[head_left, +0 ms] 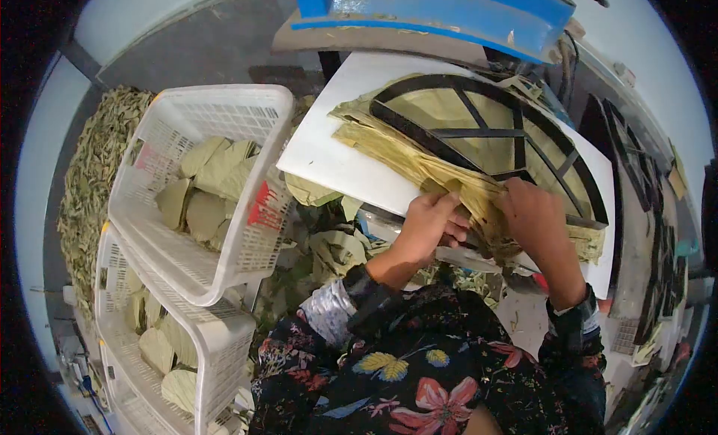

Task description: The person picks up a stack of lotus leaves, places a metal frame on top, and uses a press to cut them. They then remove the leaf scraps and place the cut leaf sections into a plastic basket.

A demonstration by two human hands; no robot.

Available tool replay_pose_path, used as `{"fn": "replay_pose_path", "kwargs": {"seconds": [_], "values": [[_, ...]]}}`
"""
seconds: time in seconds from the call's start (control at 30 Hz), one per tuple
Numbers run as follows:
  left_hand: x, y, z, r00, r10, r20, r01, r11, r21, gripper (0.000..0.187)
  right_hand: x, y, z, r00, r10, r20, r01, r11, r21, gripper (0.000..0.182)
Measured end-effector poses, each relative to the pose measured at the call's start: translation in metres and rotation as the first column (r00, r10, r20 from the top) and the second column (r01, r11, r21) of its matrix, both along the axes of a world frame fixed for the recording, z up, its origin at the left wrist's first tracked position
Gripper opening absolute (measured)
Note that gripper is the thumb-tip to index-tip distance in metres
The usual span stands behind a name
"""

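A thick stack of dried yellow-green leaves [404,147] lies across a white board [321,155], partly under a black metal frame with spokes [486,128]. My left hand [428,224] grips the near end of the leaf stack at the board's front edge. My right hand [532,214] is closed on the same stack just to the right, fingers curled into the leaves. Both wrists wear dark sleeves with grey cuffs.
Two white plastic baskets, an upper basket [247,106] and a lower basket [224,338], hold cut leaf pieces at left. Loose leaves pile on the floor [93,166] and under the board [329,248]. A blue machine part [449,9] overhangs the board's far side. More black frames [636,158] stand at right.
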State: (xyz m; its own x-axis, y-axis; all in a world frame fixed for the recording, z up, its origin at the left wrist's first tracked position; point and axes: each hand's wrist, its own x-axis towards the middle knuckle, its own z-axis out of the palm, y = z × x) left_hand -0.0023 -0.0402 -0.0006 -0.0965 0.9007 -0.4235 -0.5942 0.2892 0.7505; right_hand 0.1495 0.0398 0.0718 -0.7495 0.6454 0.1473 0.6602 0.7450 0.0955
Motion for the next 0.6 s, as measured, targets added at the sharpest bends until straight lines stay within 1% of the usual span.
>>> {"fn": "replay_pose_path", "kwargs": {"seconds": [0.07, 0.13, 0.2, 0.27, 0.3, 0.37, 0.4, 0.47, 0.53, 0.6], "values": [[0.001, 0.007, 0.005, 1.000, -0.021, 0.004, 0.021, 0.999, -0.035, 0.033, -0.001, 0.001, -0.001, 0.999, -0.044, 0.010, 0.044, 0.999, -0.023, 0.019], [0.002, 0.012, 0.005, 0.999, -0.046, 0.011, 0.046, 0.997, -0.069, 0.031, -0.002, -0.001, -0.001, 0.999, -0.041, 0.001, 0.041, 0.999, -0.035, 0.018], [0.001, 0.018, -0.003, 0.990, -0.125, -0.072, 0.123, 0.992, -0.032, 0.025, -0.002, -0.001, -0.004, 0.999, -0.041, -0.007, 0.041, 0.998, -0.042, 0.017], [0.002, 0.018, -0.008, 0.990, -0.115, -0.082, 0.114, 0.993, -0.012, 0.024, -0.003, 0.000, -0.013, 0.997, -0.068, 0.036, 0.067, 0.998, 0.022, 0.012], [0.003, 0.016, -0.009, 0.990, -0.104, -0.091, 0.105, 0.994, 0.006, 0.024, -0.005, 0.001, -0.015, 0.997, -0.068, 0.036, 0.067, 0.998, 0.020, 0.012], [0.008, 0.015, -0.008, 0.990, -0.089, -0.110, 0.091, 0.996, 0.012, 0.024, -0.011, 0.003, -0.018, 0.998, -0.053, 0.020, 0.051, 0.995, 0.087, 0.007], [0.009, 0.015, -0.008, 0.989, -0.073, -0.128, 0.077, 0.997, 0.023, 0.024, -0.015, 0.004, -0.023, 0.998, -0.054, 0.020, 0.052, 0.995, 0.086, 0.007], [0.010, 0.016, -0.010, 0.990, -0.072, -0.121, 0.074, 0.997, 0.010, 0.024, -0.021, 0.007, -0.034, 0.986, -0.162, 0.043, 0.155, 0.978, 0.141, 0.006], [0.008, 0.017, -0.008, 0.991, -0.067, -0.116, 0.068, 0.998, -0.001, 0.024, -0.022, 0.006, -0.042, 0.992, -0.128, 0.008, 0.126, 0.983, 0.131, 0.007], [0.007, 0.018, -0.004, 0.980, -0.093, -0.176, 0.097, 0.995, 0.015, 0.022, -0.020, 0.000, -0.042, 0.995, -0.099, -0.026, 0.101, 0.988, 0.119, 0.008]]}}
